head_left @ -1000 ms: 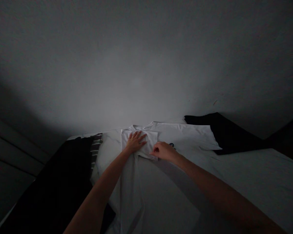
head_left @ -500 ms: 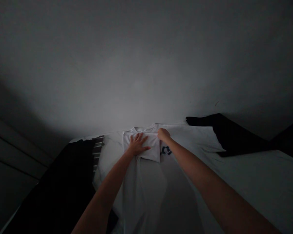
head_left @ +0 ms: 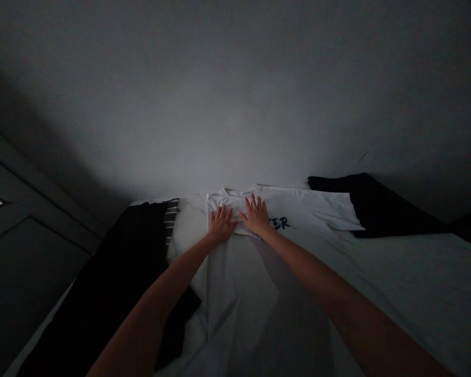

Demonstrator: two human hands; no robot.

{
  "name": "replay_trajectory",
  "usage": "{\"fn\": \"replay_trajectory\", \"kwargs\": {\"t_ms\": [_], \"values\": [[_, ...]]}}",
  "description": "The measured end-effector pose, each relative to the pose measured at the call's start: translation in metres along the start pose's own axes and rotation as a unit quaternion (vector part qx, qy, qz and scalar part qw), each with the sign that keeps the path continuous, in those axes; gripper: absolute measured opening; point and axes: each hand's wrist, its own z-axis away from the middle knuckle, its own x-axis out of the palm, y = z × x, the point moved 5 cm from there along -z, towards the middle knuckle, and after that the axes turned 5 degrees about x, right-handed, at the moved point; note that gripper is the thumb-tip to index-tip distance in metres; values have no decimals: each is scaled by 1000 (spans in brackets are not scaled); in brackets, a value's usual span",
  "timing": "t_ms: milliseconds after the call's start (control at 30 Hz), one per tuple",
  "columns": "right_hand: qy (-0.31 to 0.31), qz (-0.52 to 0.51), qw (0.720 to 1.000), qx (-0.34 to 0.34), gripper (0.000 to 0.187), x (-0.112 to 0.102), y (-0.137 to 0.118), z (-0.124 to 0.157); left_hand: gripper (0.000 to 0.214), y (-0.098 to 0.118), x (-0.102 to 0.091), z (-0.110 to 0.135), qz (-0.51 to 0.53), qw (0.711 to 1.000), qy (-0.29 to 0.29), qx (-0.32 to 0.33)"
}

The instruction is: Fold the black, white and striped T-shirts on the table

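Note:
A white T-shirt (head_left: 306, 207) with dark lettering on its chest lies spread out, its collar toward the wall. Its left side and sleeve are folded inward over the chest, while the other sleeve stretches out to the right. My left hand (head_left: 221, 224) lies flat on the folded part, fingers spread. Close beside it, my right hand (head_left: 256, 215) rests flat on the same fold, also with fingers apart, and covers part of the lettering. Neither hand grips the cloth.
The shirt is on a pale bed sheet (head_left: 400, 283) against a grey wall (head_left: 227, 94). Dark clothing (head_left: 113, 283) lies at the left, next to a striped cloth (head_left: 171, 220). More black cloth (head_left: 384, 209) is at the right. A panelled door (head_left: 27, 251) stands far left.
My right hand has let go of the fold's edge and now lies flat on it with fingers spread. My left hand stays flat on the fold. The view has shifted slightly.

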Motion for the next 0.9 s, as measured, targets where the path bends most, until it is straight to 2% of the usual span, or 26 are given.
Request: {"fn": "replay_trajectory", "kwargs": {"t_ms": [67,100,133,200,267,333,433,467,533,600,667,767,833,900], "values": [[-45,1,996,-76,58,-2,-7,14,63,1,-8,5,6,999,13,-40],[-68,3,994,-90,57,-2,-8,23,62,2,-11,10,8,998,12,-57],[-80,7,993,-84,57,-4,-8,31,61,3,-15,18,10,998,4,-68],[-62,8,997,-47,58,-13,-8,50,56,8,-21,43,18,998,-18,-64],[-41,-23,997,-65,52,-23,-19,76,48,17,-31,78,30,999,-29,-24],[-59,-86,981,-164,43,-32,-42,109,37,29,-46,120,43,999,-22,23],[-118,-170,915,-346,38,-45,-83,168,28,45,-71,183,46,998,-22,32],[-135,-180,896,-383,36,-49,-92,186,31,49,-77,202,44,998,-43,15],[-165,-180,873,-423,33,-58,-106,212,40,58,-85,233,42,991,-120,-26],[-193,-174,862,-436,35,-66,-113,230,44,67,-90,258,37,978,-197,-50],[-220,-174,855,-437,41,-73,-115,243,45,77,-98,277,25,972,-225,-60],[-206,-179,857,-438,39,-84,-112,261,35,95,-109,300,52,978,-185,-81],[-165,-179,864,-442,33,-88,-107,277,23,113,-112,317,94,984,-117,-96],[-123,-169,871,-445,25,-88,-99,296,22,136,-108,335,109,990,-36,-85]]}}
